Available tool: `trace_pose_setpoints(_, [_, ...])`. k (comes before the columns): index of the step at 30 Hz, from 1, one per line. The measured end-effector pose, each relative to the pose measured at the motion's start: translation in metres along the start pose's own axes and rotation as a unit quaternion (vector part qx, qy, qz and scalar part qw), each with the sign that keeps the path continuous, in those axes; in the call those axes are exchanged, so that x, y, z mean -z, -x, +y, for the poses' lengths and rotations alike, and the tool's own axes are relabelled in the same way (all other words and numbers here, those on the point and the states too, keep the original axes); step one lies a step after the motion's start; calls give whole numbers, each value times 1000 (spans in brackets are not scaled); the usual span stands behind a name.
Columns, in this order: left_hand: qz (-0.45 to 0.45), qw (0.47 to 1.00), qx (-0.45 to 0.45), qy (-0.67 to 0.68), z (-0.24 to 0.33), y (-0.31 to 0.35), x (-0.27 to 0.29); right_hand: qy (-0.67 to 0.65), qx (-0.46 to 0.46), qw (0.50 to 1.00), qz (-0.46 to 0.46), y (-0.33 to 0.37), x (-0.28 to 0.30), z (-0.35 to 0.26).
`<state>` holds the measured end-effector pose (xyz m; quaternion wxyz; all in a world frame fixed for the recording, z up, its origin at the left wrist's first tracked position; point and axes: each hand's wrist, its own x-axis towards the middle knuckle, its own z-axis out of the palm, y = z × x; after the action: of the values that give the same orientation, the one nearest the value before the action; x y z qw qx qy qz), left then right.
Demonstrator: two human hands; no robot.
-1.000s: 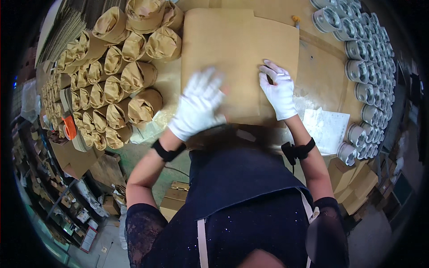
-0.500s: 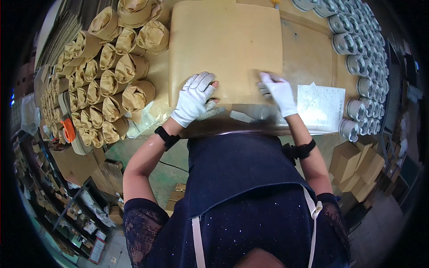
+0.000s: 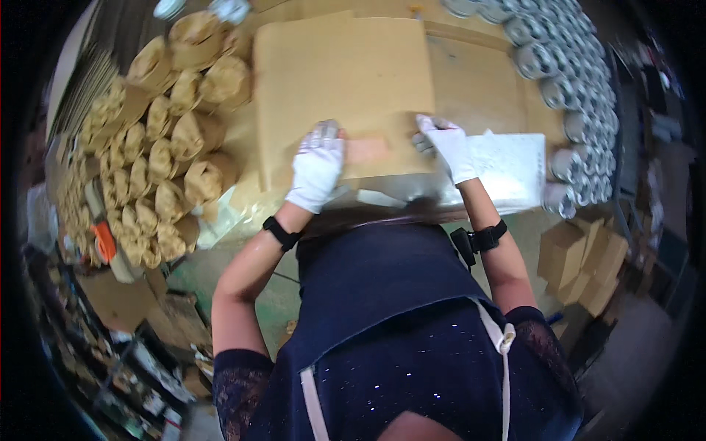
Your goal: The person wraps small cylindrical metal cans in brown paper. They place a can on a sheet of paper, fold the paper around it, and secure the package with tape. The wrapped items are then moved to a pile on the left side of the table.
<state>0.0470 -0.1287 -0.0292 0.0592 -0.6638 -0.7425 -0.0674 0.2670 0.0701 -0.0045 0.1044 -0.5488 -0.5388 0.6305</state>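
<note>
A stack of brown kraft paper sheets (image 3: 342, 81) lies on the worktable in front of me. My left hand (image 3: 318, 167), in a white glove, rests on the lower left part of the top sheet, fingers stretched forward. Beside its fingertips a pinkish patch (image 3: 365, 150) shows on the paper. My right hand (image 3: 446, 151), also gloved, is at the lower right edge of the stack. Its fingers are curled in toward the thumb; whether they pinch a sheet's edge is hidden. A printed white sheet (image 3: 511, 167) lies just right of that hand.
Several paper-wrapped cylinders (image 3: 198, 136) crowd the table's left side, near an orange-handled tool (image 3: 104, 241). Rows of shiny metal cylindrical parts (image 3: 535, 60) line the right. Clear plastic (image 3: 219, 217) lies along the front edge. Cardboard boxes (image 3: 581, 257) stand on the floor at right.
The view has shifted, so the table's things sit further left. My right hand, smeared by motion before, is now clearer, with its fingers curled at the stack's edge. My left hand stays on the paper.
</note>
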Motion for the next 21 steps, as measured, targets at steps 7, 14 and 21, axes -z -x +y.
trace_pose_setpoints(7, [28, 989, -38, 139, 70, -2, -3, 469, 56, 658, 586, 50, 298, 61])
trace_pose_setpoints(14, [-8, 971, -62, 230, 45, 15, -7, 759, -132, 576, 272, 96, 356, 95])
trace_pose_setpoints(21, [-23, 982, -57, 177, 73, -1, 7, 401, 130, 907, -9, 31, 223, -18])
